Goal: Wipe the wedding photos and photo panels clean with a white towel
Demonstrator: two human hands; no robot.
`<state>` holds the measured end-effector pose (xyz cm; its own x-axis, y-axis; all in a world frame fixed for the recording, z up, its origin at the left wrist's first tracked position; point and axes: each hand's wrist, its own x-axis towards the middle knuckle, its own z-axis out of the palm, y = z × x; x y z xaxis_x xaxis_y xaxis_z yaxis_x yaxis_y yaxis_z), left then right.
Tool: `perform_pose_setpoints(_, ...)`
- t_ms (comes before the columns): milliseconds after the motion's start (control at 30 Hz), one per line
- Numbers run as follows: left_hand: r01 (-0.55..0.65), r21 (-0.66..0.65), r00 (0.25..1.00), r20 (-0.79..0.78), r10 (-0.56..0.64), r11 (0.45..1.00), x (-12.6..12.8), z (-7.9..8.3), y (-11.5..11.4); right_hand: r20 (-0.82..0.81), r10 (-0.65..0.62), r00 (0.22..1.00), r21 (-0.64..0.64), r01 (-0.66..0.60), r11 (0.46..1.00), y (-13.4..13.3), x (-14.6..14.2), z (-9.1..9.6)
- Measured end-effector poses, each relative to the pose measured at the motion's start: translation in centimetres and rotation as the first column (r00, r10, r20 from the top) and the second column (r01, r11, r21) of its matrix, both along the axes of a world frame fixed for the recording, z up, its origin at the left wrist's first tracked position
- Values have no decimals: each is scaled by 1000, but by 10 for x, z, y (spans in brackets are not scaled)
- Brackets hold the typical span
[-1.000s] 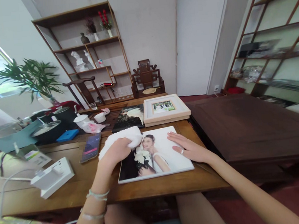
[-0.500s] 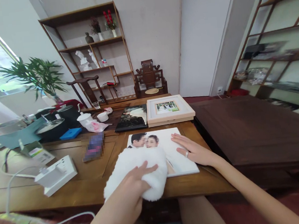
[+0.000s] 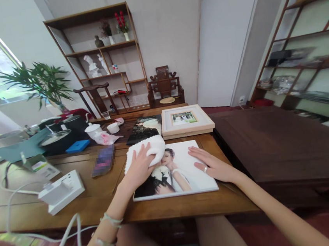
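Note:
A photo panel showing a couple lies flat near the table's front edge. My left hand presses a fluffy white cloth onto its upper left corner, fingers curled over the fabric. The cloth covers part of the picture and reaches past the panel's left and far edges. On the panel's right side, my right hand rests flat with fingers stretched out and a ring on one of them.
Behind the panel lie a dark photo panel and a light wood frame. To the left are a power strip, a small box, a blue case, a pot and a white teapot. A white cable hangs at the front left.
My left hand has moved the cloth away from me, from the panel's lower left to its upper left corner, uncovering the lower picture. My right hand has stayed in place.

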<state>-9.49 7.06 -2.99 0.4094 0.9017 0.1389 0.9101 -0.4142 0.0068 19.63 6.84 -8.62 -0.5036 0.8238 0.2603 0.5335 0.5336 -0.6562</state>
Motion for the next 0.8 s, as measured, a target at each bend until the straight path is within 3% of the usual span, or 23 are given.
perform_pose_setpoints(100,86,-6,995,-57,-86,996,-1,-1,4,8,2,1000,-1,-2,1000,0,0,1)
perform_pose_setpoints(200,149,-27,987,-59,-150,989,3,2,-9,6,3,1000,1,-3,1000,0,0,0)
perform_pose_setpoints(333,205,-112,977,-29,-209,972,19,11,-57,22,0,1000,-4,0,1000,0,-1,0)
perform_pose_setpoints(433,315,-195,946,-12,-324,929,34,17,-95,37,-4,999,-5,4,1000,-1,-1,0)
perform_pose_setpoints(533,393,-216,918,41,-393,894,38,18,-113,51,2,999,-2,-2,1000,-1,0,0)
perform_pose_setpoints(667,395,-178,917,138,-375,901,26,20,-96,35,14,999,14,-14,1000,1,0,-1)
perform_pose_setpoints(800,222,-98,973,81,-215,970,11,23,-51,17,11,1000,18,-11,1000,1,1,-3)
